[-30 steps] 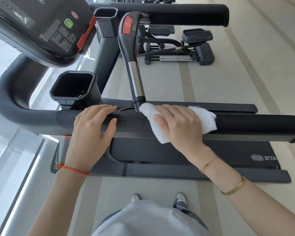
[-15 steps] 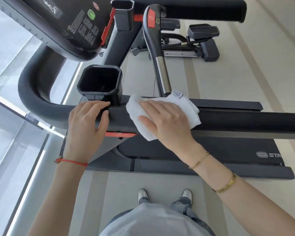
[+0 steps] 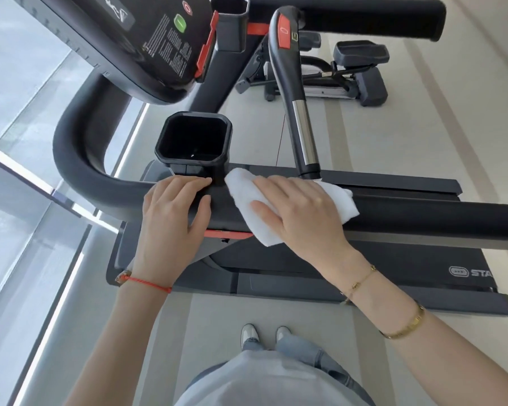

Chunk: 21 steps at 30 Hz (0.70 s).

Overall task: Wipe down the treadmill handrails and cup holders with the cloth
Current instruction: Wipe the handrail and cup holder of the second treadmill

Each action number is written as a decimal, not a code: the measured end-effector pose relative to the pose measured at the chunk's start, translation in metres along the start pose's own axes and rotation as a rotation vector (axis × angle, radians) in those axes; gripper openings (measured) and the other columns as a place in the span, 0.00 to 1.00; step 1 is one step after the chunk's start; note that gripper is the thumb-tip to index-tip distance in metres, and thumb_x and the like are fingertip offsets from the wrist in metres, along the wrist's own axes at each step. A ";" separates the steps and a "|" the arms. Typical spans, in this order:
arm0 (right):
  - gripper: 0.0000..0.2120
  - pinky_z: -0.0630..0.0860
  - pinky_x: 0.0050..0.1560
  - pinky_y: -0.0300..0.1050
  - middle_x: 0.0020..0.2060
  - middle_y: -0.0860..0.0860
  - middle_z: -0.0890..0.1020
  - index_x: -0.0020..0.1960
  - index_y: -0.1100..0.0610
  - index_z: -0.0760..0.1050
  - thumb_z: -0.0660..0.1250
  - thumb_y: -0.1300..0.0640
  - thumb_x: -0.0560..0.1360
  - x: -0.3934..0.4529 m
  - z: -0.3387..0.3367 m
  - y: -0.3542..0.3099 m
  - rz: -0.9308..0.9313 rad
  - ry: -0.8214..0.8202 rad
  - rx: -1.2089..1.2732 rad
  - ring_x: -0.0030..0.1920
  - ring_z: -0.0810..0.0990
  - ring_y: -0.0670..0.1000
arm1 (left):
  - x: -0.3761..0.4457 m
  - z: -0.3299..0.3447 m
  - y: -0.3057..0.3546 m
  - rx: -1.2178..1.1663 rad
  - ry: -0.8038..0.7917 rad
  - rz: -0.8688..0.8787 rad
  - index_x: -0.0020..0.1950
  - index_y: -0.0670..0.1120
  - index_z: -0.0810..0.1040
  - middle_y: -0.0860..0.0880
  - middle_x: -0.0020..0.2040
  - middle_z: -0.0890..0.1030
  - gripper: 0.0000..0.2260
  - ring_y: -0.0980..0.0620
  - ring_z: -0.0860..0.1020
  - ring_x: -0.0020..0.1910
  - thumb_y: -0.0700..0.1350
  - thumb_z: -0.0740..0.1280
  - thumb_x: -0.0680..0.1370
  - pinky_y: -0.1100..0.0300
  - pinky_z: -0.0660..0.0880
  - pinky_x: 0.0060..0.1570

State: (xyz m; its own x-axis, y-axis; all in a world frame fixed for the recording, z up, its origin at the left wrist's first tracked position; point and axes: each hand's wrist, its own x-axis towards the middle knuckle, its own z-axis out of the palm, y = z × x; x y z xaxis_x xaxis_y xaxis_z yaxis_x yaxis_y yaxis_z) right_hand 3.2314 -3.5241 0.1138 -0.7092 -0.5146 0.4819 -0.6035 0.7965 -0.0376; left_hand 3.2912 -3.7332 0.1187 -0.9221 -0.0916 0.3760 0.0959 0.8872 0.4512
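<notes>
A treadmill is seen from above, from a camera worn on the head of a person standing beside it. A thick black handrail (image 3: 423,219) runs across the middle of the view and curves away at the left toward the console (image 3: 123,45). A white cloth (image 3: 255,206) is draped over the top of this handrail and is pressed down by the right hand (image 3: 299,209), whose fingers are laid fairly flat and spread over the fabric, with the thumb lying on the cloth's near side. The cloth's far-left corner lies just beside a square black cup holder (image 3: 194,142), which is mounted behind the rail; whether the two touch cannot be told. The left hand (image 3: 173,212) is rested on the same rail just left of the cloth, fingers lightly bent over the top, fingertips near the base of the cup holder, nothing held. A red cord is worn on the left wrist and two gold bracelets on the right forearm. A second cup holder (image 3: 229,24) is seen farther back beside the console, and a slim handle (image 3: 294,83) with a red panel and a chrome section rises behind the cloth. Another exercise machine (image 3: 358,74) stands on the pale floor (image 3: 423,136) beyond.
</notes>
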 end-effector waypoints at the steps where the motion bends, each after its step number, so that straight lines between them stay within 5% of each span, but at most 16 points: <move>1: 0.20 0.75 0.48 0.48 0.47 0.49 0.83 0.60 0.54 0.78 0.54 0.44 0.83 -0.003 -0.001 0.004 -0.001 0.007 0.002 0.44 0.80 0.53 | 0.000 0.001 0.000 -0.002 0.005 -0.006 0.63 0.45 0.79 0.49 0.58 0.80 0.12 0.46 0.74 0.62 0.42 0.64 0.81 0.46 0.66 0.68; 8: 0.20 0.66 0.31 0.45 0.32 0.48 0.78 0.43 0.51 0.74 0.48 0.44 0.81 0.041 0.009 -0.026 0.081 -0.174 0.013 0.32 0.78 0.53 | 0.000 0.003 0.005 -0.040 0.010 -0.057 0.63 0.45 0.79 0.49 0.59 0.80 0.12 0.47 0.73 0.63 0.42 0.63 0.81 0.47 0.65 0.69; 16: 0.20 0.74 0.56 0.49 0.54 0.49 0.81 0.64 0.54 0.76 0.54 0.43 0.83 -0.014 -0.006 0.020 -0.063 -0.021 0.004 0.52 0.79 0.53 | 0.001 0.004 0.006 -0.064 0.039 -0.078 0.61 0.45 0.80 0.50 0.58 0.80 0.11 0.47 0.74 0.62 0.41 0.65 0.80 0.45 0.67 0.68; 21: 0.22 0.74 0.46 0.48 0.44 0.49 0.83 0.58 0.54 0.78 0.50 0.42 0.82 0.011 0.004 -0.010 0.047 -0.063 0.003 0.43 0.80 0.53 | 0.001 0.005 0.006 -0.077 0.041 -0.081 0.61 0.45 0.80 0.49 0.57 0.80 0.11 0.46 0.74 0.61 0.41 0.65 0.80 0.43 0.67 0.67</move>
State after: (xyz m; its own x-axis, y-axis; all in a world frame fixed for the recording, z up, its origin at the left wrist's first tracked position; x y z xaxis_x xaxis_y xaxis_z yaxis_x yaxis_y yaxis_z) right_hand 3.2277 -3.5390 0.1158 -0.7583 -0.4957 0.4234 -0.5700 0.8193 -0.0616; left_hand 3.2892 -3.7257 0.1179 -0.9119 -0.1816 0.3680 0.0514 0.8391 0.5415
